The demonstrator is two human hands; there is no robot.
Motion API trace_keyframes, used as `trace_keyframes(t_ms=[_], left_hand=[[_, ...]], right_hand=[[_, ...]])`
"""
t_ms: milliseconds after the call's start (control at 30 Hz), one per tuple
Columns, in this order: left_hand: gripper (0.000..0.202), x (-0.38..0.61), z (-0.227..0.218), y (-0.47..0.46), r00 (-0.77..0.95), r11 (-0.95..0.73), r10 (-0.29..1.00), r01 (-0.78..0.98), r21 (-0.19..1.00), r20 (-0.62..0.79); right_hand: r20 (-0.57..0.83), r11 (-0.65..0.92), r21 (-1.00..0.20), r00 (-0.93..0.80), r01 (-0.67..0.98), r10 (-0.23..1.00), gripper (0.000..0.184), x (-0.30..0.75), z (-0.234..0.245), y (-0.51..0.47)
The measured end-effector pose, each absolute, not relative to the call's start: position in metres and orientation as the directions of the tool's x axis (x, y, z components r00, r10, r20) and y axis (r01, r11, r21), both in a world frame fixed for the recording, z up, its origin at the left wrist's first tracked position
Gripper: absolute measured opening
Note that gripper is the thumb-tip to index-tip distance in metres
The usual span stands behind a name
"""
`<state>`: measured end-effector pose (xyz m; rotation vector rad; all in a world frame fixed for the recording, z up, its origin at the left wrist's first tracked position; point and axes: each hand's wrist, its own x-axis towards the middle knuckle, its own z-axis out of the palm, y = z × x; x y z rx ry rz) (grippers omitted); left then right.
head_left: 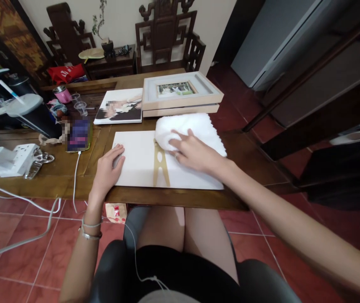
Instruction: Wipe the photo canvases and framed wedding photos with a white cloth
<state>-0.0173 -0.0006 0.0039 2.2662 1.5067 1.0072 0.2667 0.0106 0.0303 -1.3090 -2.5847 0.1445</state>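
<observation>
A white rectangular board (136,166) with a tan stand strip (161,166) lies flat near the front edge of the wooden table (72,181). My left hand (109,164) rests on the board's left edge, fingers curled down against it. My right hand (192,151) lies with fingers spread on a bunched white cloth (192,126), which sits on the board's upper right part.
Stacked light wooden picture frames (180,94) and a photo print (120,107) lie behind the board. A phone (79,134) with a white cable, a white power strip (12,160), cups and bottles crowd the left. Carved chairs stand behind the table.
</observation>
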Motion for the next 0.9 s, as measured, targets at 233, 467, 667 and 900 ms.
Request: trace_keyframes(t_ms=[233,467,667,900], left_hand=[[0.031,-0.017,0.006,-0.001,0.231,-0.431,0.889,0.719,0.546,0.396],[0.032,-0.018,0.003,0.0,0.249,-0.447,0.88,0.719,0.533,0.404],[0.032,-0.018,0.002,0.0,0.253,-0.449,0.881,0.713,0.539,0.399],[0.032,-0.018,0.003,-0.001,0.243,-0.442,0.884,0.71,0.548,0.398]], right_hand=[[0.322,0.745,-0.178,-0.678,0.643,0.661,0.023,0.258,0.025,-0.1],[0.235,0.715,-0.22,-0.675,0.664,0.7,0.023,0.25,0.037,-0.096],[0.137,0.611,-0.219,-0.596,0.761,0.791,0.027,0.24,0.047,-0.023],[0.068,0.548,-0.182,-0.546,0.816,0.835,0.031,0.224,0.047,0.036]])
